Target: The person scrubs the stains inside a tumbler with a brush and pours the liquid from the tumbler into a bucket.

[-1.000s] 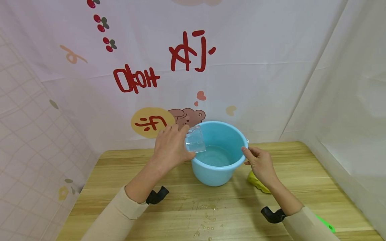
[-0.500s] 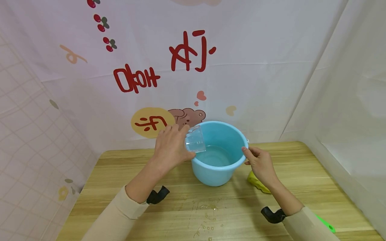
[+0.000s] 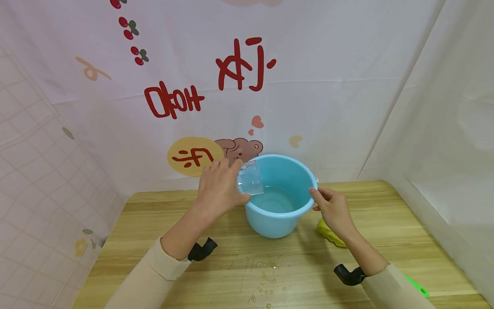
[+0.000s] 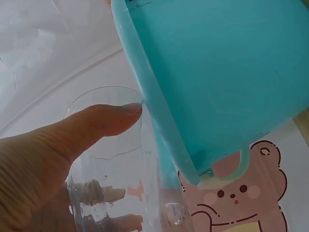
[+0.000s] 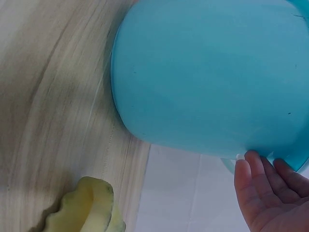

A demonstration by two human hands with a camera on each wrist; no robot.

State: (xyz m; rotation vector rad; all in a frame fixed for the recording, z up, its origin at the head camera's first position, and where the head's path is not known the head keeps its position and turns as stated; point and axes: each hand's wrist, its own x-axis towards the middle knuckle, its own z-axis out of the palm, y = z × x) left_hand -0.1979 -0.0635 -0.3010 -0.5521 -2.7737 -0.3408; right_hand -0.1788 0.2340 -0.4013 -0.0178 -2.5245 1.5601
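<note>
My left hand [image 3: 219, 189] grips a clear plastic cup [image 3: 250, 179], tipped on its side over the left rim of a light blue bucket [image 3: 272, 225]. In the left wrist view the thumb lies along the cup [image 4: 116, 150], with fingers showing through its wall and drops on it. Shallow water [image 3: 275, 201] lies in the bucket. At the bucket's right rim, my right hand [image 3: 335, 210] pinches the edge, thumb on top. The right wrist view shows its fingers [image 5: 263, 181] against the bucket's outer side; the thumb is hidden there.
A yellow wavy-edged sponge or cloth [image 3: 329, 234] lies right of the bucket, partly behind the right wrist. A green handle [image 3: 417, 286] sticks out beyond the right sleeve. Spilled water [image 3: 266, 274] wets the wooden table [image 3: 216, 279] in front. A printed curtain [image 3: 332, 107] hangs behind.
</note>
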